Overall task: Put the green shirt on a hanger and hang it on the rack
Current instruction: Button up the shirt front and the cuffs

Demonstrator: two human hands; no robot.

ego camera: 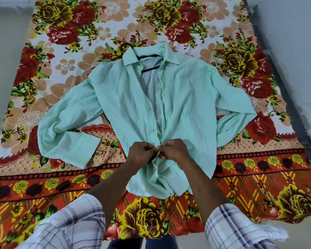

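Note:
The pale green shirt [126, 97] lies spread face up on the bed, collar away from me and both sleeves bent outward. A black hanger [149, 56] sits inside the collar, its bars showing through the open neck and its hook poking out beside the collar. My left hand [139, 152] and my right hand [174, 150] meet at the lower front placket. Each pinches one edge of the shirt opening, close to a button. Above my hands the front stays open.
A floral bedsheet [258, 177] in red, yellow and tan covers the bed. A dark bed frame edge [280, 87] runs down the right side next to a pale wall. Grey floor shows at the left. No rack is in view.

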